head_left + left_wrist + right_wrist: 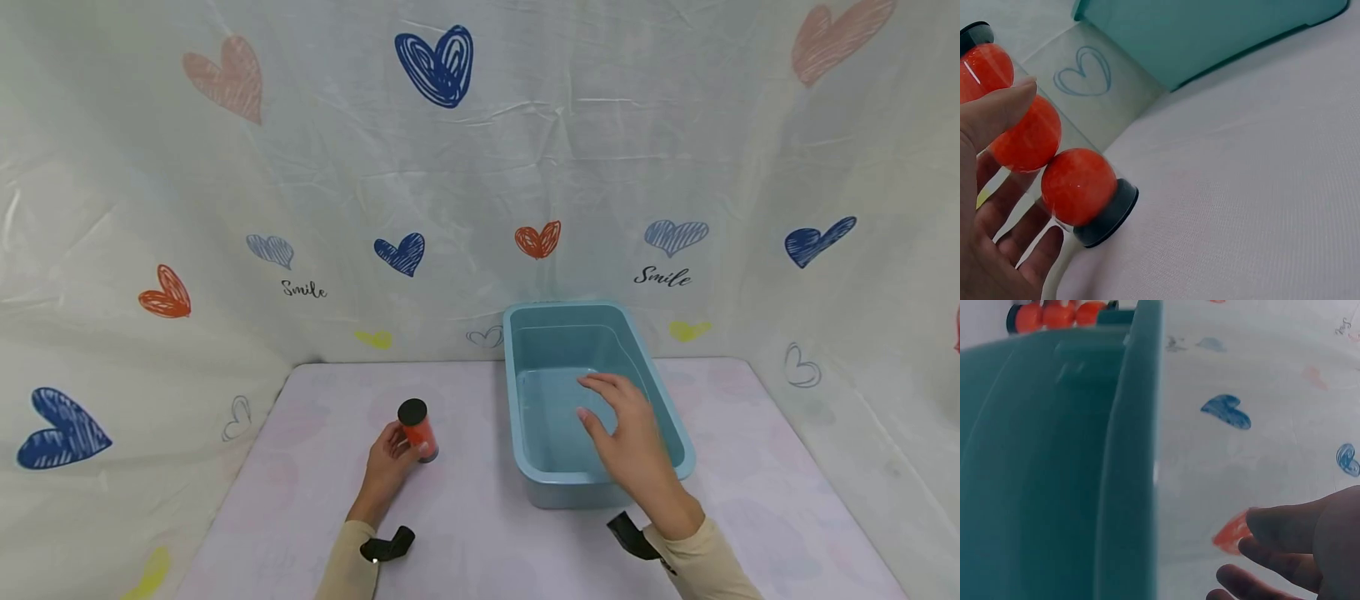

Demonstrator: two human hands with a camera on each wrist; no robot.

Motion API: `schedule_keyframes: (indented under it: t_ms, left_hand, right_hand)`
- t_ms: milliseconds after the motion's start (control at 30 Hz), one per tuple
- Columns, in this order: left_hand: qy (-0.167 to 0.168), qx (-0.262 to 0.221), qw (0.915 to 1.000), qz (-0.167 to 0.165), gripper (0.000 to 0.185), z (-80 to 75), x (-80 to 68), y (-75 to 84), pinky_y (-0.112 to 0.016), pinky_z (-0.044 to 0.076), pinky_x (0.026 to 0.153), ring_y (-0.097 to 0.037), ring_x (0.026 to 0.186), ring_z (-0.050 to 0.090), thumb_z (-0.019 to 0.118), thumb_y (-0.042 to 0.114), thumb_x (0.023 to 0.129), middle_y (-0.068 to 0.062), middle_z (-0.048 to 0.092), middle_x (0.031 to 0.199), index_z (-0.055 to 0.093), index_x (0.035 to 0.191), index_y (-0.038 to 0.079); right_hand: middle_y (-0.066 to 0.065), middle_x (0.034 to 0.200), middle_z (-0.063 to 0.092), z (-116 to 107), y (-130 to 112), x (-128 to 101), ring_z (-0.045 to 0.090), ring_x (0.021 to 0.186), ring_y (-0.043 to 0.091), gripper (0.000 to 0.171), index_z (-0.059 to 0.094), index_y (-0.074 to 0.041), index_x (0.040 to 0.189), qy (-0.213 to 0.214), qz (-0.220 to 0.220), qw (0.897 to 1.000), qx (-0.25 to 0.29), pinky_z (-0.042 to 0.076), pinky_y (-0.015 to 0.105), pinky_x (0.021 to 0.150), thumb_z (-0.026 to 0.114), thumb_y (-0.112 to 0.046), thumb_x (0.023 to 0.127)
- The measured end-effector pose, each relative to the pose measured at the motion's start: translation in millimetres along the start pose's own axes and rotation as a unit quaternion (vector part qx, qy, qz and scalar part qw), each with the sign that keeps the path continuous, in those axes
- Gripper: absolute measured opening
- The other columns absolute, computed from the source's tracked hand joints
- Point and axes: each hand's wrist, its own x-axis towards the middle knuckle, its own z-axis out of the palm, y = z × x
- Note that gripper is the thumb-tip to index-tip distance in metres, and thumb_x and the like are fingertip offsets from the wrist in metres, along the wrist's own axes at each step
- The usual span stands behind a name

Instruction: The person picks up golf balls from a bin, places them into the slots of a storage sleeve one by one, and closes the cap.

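Here, the left hand (390,462) grips an upright tube of orange balls (417,429) on the table (480,533); the right hand (630,437) hovers open-fingered over the blue tub (517,392), just right of the tube.

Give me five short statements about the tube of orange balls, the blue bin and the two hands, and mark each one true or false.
1. The left hand holds the clear tube of orange balls. True.
2. The tube lies inside the blue bin. False: it stands on the table, to the left of the bin and apart from it.
3. The right hand hovers over the bin with its fingers spread and holds nothing. True.
4. The tube has a white cap. False: the cap is black.
5. The bin is full of orange balls. False: no balls show in it; the three balls sit in the tube.
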Motion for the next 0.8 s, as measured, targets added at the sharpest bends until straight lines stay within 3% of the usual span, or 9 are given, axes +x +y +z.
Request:
schedule_keyframes:
  t_ms: [167, 400, 667, 800]
  left_hand:
    - [-0.004, 0.020, 0.9998, 0.004, 0.058, -7.9, -4.6, 0.6, -0.016, 0.047, 0.102, -0.037, 0.135, 0.058, 0.080, 0.008, 0.094, -0.021, 0.062, 0.144, 0.054, 0.145, 0.002]
    - [-0.003, 0.052, 0.9984, 0.024, 0.059, -19.4, -11.0, 5.4, -0.029, 0.048, 0.113, -0.037, 0.137, 0.056, 0.077, 0.009, 0.096, -0.020, 0.059, 0.149, 0.051, 0.149, 0.001]
    - [0.001, 0.049, 0.9969, 0.061, 0.053, -30.1, -14.7, 6.4, -0.010, 0.044, 0.104, -0.038, 0.137, 0.055, 0.073, 0.003, 0.098, -0.024, 0.058, 0.150, 0.053, 0.146, -0.003]
    - [0.008, 0.052, 0.9966, 0.064, 0.048, -35.5, -16.9, 7.3, -0.008, 0.044, 0.100, -0.036, 0.136, 0.056, 0.067, 0.000, 0.101, -0.025, 0.058, 0.149, 0.053, 0.146, -0.004]
  right_hand:
    - [0.026, 0.132, 0.064, -19.4, 15.4, -6.2, 0.056, 0.125, 0.051, 0.041, 0.069, 0.006, 0.129, 0.013, 0.029, 0.999, -0.026, 0.046, 0.069, 0.100, 0.077, 0.010, 0.088]
    - [0.027, 0.133, 0.062, -44.3, 38.7, -10.8, 0.053, 0.127, 0.051, 0.039, 0.068, 0.005, 0.128, 0.039, 0.061, 0.996, -0.049, 0.043, 0.069, 0.100, 0.076, 0.007, 0.090]
    - [0.030, 0.137, 0.058, -66.7, 71.9, -19.8, 0.056, 0.120, 0.051, 0.039, 0.064, 0.007, 0.134, 0.043, 0.113, 0.990, -0.077, 0.046, 0.078, 0.095, 0.071, 0.003, 0.096]
    - [0.031, 0.136, 0.058, -72.2, 89.9, -23.6, 0.057, 0.118, 0.051, 0.037, 0.063, 0.006, 0.134, 0.053, 0.119, 0.987, -0.090, 0.047, 0.071, 0.097, 0.069, 0.003, 0.097]
